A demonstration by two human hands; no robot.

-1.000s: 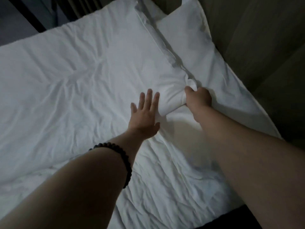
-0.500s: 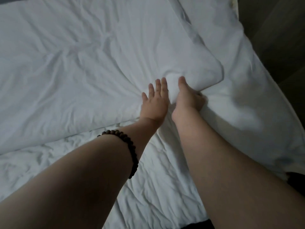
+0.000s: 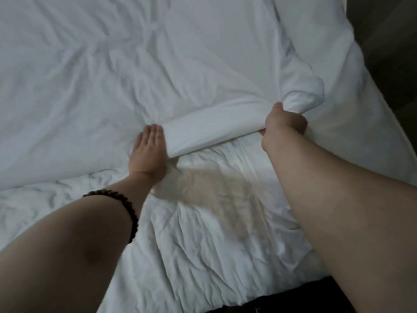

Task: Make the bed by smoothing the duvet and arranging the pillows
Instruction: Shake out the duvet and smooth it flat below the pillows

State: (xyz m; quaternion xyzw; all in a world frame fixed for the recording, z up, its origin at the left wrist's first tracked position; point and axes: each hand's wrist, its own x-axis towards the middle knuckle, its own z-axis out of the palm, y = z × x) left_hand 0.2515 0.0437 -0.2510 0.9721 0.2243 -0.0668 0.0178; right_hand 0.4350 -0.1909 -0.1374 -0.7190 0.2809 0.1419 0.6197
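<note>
Creases run all over the soft white duvet (image 3: 180, 64), which covers the far part of the bed; its near edge is rolled into a thick, rounded fold. The left hand (image 3: 146, 154), fingers straight and together, lies flat against the fold's left end, with a dark bead bracelet (image 3: 126, 206) on the wrist. The right hand (image 3: 284, 123) grips the bunched corner in a fist. Nearer, the wrinkled sheet (image 3: 214, 233) shows a yellowish patch (image 3: 221, 186).

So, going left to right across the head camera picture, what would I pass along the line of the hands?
bead bracelet → left hand, flat against the fold → rolled duvet edge → right hand, gripping the fold's other end
</note>
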